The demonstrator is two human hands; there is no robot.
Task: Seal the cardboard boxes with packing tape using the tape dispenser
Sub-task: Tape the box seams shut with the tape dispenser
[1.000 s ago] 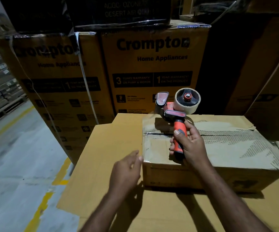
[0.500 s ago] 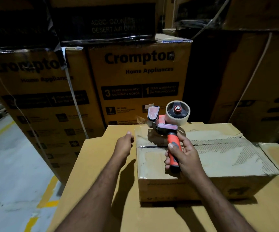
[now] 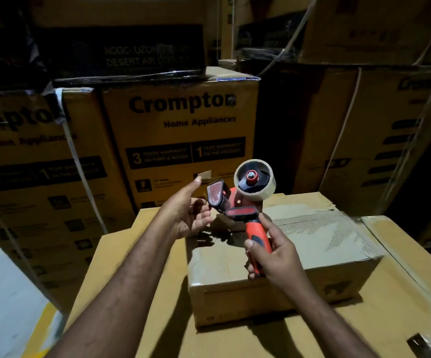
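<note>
- Crompton cartons stack up behind; the small box sits on a bigger carton.
- My right hand grips the tape dispenser above the box top.
- My left hand is loose-fingered, index at the tape end.
- It was lower a moment ago.

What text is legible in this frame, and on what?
"Crompton": middle box
"Home Appliances": same box
"3 YEARS WARRANTY ON PUMP & MOTOR": its black band
"1 YEAR WARRANTY ON THE PRODUCT": same band
"DESERT AIR COOLER": dark top box; line above blurred
"...mpton", "Home Appliances": left box
Right boxes: print too dark to read
Icon captions: too small
</note>
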